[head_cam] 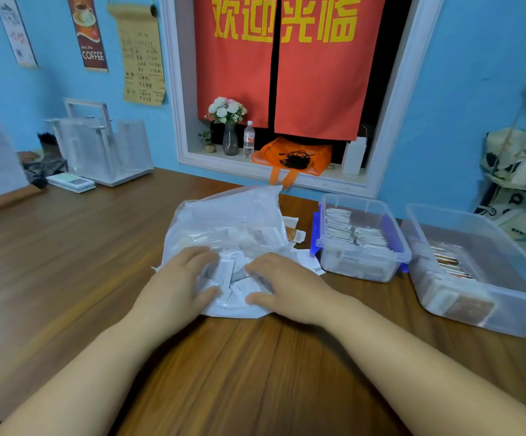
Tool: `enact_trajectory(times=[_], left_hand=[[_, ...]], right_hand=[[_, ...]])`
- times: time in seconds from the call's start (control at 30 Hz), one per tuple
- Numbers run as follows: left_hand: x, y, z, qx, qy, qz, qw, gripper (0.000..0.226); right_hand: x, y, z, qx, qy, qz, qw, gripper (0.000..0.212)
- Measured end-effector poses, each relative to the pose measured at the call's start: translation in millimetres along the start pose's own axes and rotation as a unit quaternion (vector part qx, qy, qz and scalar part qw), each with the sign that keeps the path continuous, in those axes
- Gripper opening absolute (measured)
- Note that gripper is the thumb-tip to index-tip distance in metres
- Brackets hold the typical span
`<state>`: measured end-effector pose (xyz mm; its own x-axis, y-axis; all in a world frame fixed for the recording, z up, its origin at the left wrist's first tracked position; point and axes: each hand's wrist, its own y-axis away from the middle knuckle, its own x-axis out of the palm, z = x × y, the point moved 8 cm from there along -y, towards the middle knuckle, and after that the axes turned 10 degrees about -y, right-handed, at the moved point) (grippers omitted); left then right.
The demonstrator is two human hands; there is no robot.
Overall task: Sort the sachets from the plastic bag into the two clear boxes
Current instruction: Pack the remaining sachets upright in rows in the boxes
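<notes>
Both arms are being stretched out over the brown wooden table [82, 247]. The left hand [177, 284] and the right hand [287, 287] are being laid palm down on the open mouth of the plastic bag [224, 215]. The fingers of both hands are being kept loose and a little spread on the pile of sachets [233, 269], with the thumbs lying apart at the near edge. The bag is being pressed flat under the hands.

The sachets are small, flat, white paper packs, and their print is too small to be read. A few loose packs [296, 234] are being left on the table just beside the bag, one with a brown part.

Yellow signs, 欢迎光临, are being shown on the red cloth curtain [318, 73] in the window. The word COFFEE is being shown on a poster [90, 36] on the blue wall.

The bag is thin, see-through and crinkly. Two clear plastic boxes are being kept to the right of it. Rows of packs standing on edge are being held in the nearer box [359, 269], which has blue clips. Packs with brown and orange edges are being held in the farther box [507, 313].
</notes>
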<state>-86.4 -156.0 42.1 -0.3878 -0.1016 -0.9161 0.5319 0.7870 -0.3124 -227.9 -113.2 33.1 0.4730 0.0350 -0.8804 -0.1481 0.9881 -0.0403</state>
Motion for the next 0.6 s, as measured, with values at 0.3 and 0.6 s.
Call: enact_trajectory(times=[0.3,0.6], left_hand=[[4,-14,-16,0.017,0.013,-0.006,1.000,0.051],[-17,-24,-13,-0.054,0.063,-0.033,0.996,0.019]], right_hand=[[-1,4,-5,0.042,-0.115,-0.060,0.991,0.056],[-22,12,-23,0.073,-0.268,-0.134,0.951,0.035]])
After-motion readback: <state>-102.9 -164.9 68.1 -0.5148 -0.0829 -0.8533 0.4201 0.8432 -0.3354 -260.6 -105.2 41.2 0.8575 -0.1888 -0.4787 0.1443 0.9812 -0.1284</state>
